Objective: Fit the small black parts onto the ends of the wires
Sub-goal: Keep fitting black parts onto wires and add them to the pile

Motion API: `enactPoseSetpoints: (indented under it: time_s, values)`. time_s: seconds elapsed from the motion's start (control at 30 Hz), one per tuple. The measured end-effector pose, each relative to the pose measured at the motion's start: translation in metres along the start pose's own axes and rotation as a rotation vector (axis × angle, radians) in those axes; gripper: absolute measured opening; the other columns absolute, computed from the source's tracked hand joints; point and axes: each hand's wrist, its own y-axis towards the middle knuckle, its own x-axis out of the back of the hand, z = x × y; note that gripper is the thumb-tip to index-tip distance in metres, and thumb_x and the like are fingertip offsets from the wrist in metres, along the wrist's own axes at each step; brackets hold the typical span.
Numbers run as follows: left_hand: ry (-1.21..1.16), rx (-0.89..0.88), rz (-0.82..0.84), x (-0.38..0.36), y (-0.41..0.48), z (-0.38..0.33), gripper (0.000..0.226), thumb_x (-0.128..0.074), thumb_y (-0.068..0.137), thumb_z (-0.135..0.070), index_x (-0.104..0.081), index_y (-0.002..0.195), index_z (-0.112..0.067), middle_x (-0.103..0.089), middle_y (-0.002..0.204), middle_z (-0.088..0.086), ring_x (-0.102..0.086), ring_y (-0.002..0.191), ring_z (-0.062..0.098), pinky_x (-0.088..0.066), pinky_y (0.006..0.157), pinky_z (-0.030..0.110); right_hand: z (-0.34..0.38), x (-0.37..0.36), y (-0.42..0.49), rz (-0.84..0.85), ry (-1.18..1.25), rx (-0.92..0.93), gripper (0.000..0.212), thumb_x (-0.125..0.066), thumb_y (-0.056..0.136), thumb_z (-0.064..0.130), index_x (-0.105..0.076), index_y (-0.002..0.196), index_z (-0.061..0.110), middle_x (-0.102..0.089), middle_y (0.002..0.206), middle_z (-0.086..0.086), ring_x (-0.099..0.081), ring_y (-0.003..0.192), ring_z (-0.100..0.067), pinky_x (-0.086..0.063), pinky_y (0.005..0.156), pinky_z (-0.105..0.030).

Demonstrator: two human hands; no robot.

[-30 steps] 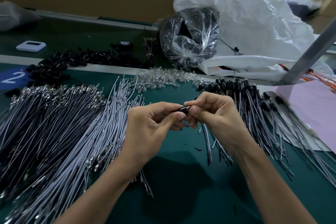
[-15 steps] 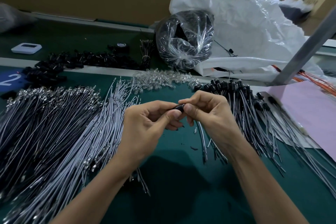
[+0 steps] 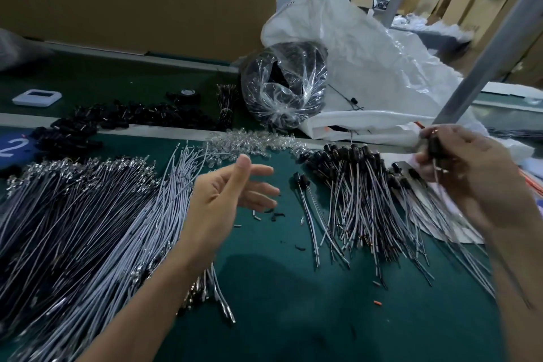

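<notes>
My right hand (image 3: 467,176) is raised at the right and pinches a wire with a black part (image 3: 434,145) on its upper end; the wire hangs down, blurred. My left hand (image 3: 232,194) hovers over the middle of the green mat, fingers relaxed, holding nothing. A big heap of bare grey wires (image 3: 82,214) fills the left. A pile of wires with black parts fitted (image 3: 361,185) lies between my hands. Loose black parts (image 3: 138,116) lie along the back, and small clear pieces (image 3: 252,145) are heaped beyond my left hand.
A clear bag of black parts (image 3: 285,88) and a large white sack (image 3: 367,73) stand at the back. A grey metal post (image 3: 493,47) slants at the right. A white device (image 3: 36,97) sits far left. Small scraps (image 3: 276,216) dot the green mat (image 3: 293,303).
My hands were together in the middle, both pinching one black part on a wire. They have parted: the right carried the wire up and right, the left let go.
</notes>
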Motion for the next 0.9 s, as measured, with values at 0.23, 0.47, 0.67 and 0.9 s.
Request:
enactPoseSetpoints:
  time_s: [0.23, 0.47, 0.67, 0.9]
  values:
    - [-0.06, -0.076, -0.541, 0.023, 0.012, -0.006, 0.033, -0.043, 0.102, -0.039, -0.069, 0.097, -0.019, -0.075, 0.078, 0.0, -0.069, 0.064, 0.016, -0.053, 0.056, 0.021, -0.034, -0.001, 0.036, -0.168, -1.084, 0.04, 0.033, -0.052, 0.099, 0.023, -0.061, 0.125, 0.005, -0.068, 0.112, -0.017, -0.062, 0.085, -0.02, -0.046, 0.076, -0.027]
    - [-0.095, -0.119, -0.707, 0.029, 0.015, -0.01, 0.028, -0.043, 0.105, -0.033, -0.068, 0.096, -0.023, -0.074, 0.077, -0.001, -0.066, 0.062, 0.016, -0.051, 0.054, 0.022, -0.066, -0.129, -0.003, 0.289, -0.957, 0.168, 0.011, -0.066, 0.092, 0.015, -0.076, 0.09, 0.015, -0.07, 0.074, 0.008, -0.059, 0.058, 0.002, -0.045, 0.058, -0.011]
    - [-0.022, -0.114, -0.728, 0.031, 0.018, -0.006, 0.026, -0.046, 0.104, -0.032, -0.069, 0.098, -0.021, -0.075, 0.081, 0.001, -0.067, 0.066, 0.02, -0.051, 0.058, 0.026, -0.105, -0.209, -0.028, 0.436, -1.131, 0.005, 0.043, -0.062, 0.089, 0.053, -0.066, 0.083, 0.011, -0.068, 0.082, -0.007, -0.063, 0.079, -0.027, -0.052, 0.07, -0.036]
    - [0.089, -0.023, -0.646, 0.033, 0.017, -0.017, 0.016, -0.054, 0.1, -0.019, -0.07, 0.1, -0.018, -0.074, 0.083, 0.0, -0.067, 0.074, 0.017, -0.053, 0.068, 0.028, -0.111, -0.221, -0.032, 0.458, -1.125, -0.069, 0.026, -0.059, 0.087, 0.024, -0.065, 0.074, 0.002, -0.067, 0.077, -0.013, -0.061, 0.076, -0.035, -0.052, 0.066, -0.037]
